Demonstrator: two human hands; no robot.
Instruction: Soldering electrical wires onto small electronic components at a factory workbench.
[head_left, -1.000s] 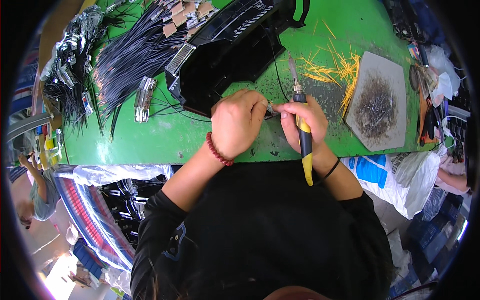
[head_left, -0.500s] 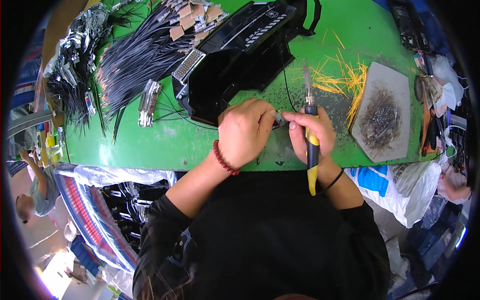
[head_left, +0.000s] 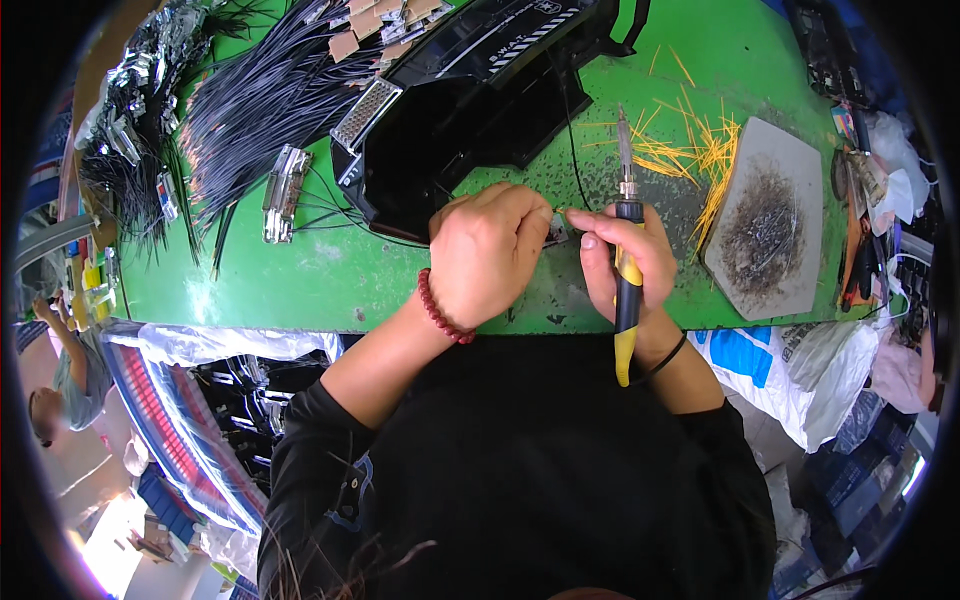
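My left hand (head_left: 487,255), with a red bead bracelet at the wrist, pinches a small metal part (head_left: 556,232) at the near edge of the green table (head_left: 300,280). My right hand (head_left: 627,262) touches that same part with thumb and forefinger while it grips a soldering iron (head_left: 626,262) with a black and yellow handle, its tip pointing away from me. A thin black wire (head_left: 570,150) runs from the part toward the big black plastic housing (head_left: 480,100) just beyond my hands.
Bundles of black wires (head_left: 260,100) and metal connectors (head_left: 283,192) lie at the left. A grey pad with solder debris (head_left: 765,230) and yellow wire offcuts (head_left: 690,150) sit at the right. Plastic bags (head_left: 790,360) and bins of parts stand below the table edge.
The soldering iron swung from tilted to nearly upright in my right hand. Both hands stay closed together over the small part.
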